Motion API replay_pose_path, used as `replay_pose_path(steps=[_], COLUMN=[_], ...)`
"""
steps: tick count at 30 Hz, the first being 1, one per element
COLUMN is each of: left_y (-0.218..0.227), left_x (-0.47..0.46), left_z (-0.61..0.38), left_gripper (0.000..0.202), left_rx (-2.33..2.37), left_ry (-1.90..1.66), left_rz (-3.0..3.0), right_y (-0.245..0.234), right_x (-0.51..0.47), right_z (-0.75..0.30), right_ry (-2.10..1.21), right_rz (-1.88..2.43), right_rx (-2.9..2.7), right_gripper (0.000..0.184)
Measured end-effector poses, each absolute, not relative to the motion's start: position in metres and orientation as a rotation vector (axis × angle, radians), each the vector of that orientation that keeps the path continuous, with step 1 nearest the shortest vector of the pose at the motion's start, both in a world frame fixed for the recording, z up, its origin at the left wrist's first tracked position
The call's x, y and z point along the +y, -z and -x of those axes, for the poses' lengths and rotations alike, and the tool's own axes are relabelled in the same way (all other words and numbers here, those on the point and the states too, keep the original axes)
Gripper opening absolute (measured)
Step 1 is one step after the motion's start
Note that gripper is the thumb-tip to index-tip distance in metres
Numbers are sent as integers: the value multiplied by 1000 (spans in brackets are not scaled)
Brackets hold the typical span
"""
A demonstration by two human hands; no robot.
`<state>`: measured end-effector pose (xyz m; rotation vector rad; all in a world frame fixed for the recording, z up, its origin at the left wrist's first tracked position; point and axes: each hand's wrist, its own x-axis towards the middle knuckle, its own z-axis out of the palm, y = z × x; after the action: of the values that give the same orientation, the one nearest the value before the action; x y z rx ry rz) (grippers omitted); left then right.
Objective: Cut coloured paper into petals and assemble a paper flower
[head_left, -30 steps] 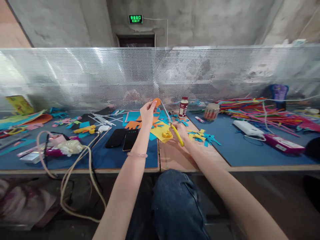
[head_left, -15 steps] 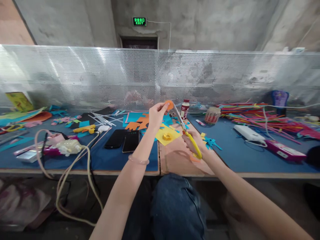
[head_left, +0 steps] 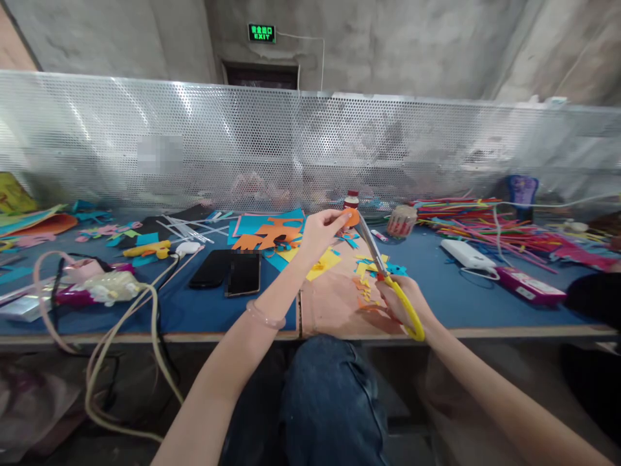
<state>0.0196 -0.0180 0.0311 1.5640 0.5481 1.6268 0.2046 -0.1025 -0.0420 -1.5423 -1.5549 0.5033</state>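
My left hand (head_left: 321, 234) pinches a small round orange paper piece (head_left: 350, 217) above the table. My right hand (head_left: 403, 305) grips yellow-handled scissors (head_left: 388, 279), whose blades reach up to the edge of the orange piece. Small orange and yellow paper scraps (head_left: 363, 292) lie on the bare wooden strip under the scissors. A yellow paper sheet (head_left: 324, 263) lies just below my left hand, and a sheet of orange cut-outs on teal paper (head_left: 270, 234) lies to its left.
Two black phones (head_left: 228, 272) lie left of centre on the blue mat (head_left: 204, 304). A glue gun with a thick cord (head_left: 101, 288) is at the left. A small bottle (head_left: 352, 197), a jar (head_left: 400, 221), a white power bank (head_left: 466, 254) and several coloured sticks (head_left: 504, 223) sit right, before a perforated metal screen (head_left: 310, 149).
Both hands have drifted right and toward me with the orange piece and the scissors. More orange scraps lie on the wooden strip. The view has shifted slightly.
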Motion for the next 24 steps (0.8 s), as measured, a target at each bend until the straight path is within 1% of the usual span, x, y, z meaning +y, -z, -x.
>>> replay_pose_path(steps=[4, 7, 11, 15, 20, 22, 24], left_y=[-30, -29, -25, -20, -18, -19, -21], left_x=[-17, -15, -13, -9, -14, -17, -21], left_z=[-21, -21, -25, -29, -30, -30, -31], left_gripper=[17, 16, 17, 21, 23, 24, 25], left_rx=[550, 563, 539, 457, 432, 434, 433], left_ry=[-1592, -1587, -1568, -1494, -1484, -1492, -1504], left_rz=[-1500, -1506, -1556, -1556, -1579, -1588, -1598], right_y=[42, 45, 44, 30, 24, 30, 39], right_x=[-106, -109, -116, -121, -116, -110, -104], right_z=[-210, -215, -215, -204, -193, -193, -195], right_ry=[-536, -570, -769, -892, -961, -988, -937], right_rz=[1595, 1594, 1572, 1538, 1395, 1400, 1385], right_rx=[-1532, -1530, -1450, -1368, -1340, -1333, -1373], right_gripper=[28, 31, 32, 31, 36, 33, 30])
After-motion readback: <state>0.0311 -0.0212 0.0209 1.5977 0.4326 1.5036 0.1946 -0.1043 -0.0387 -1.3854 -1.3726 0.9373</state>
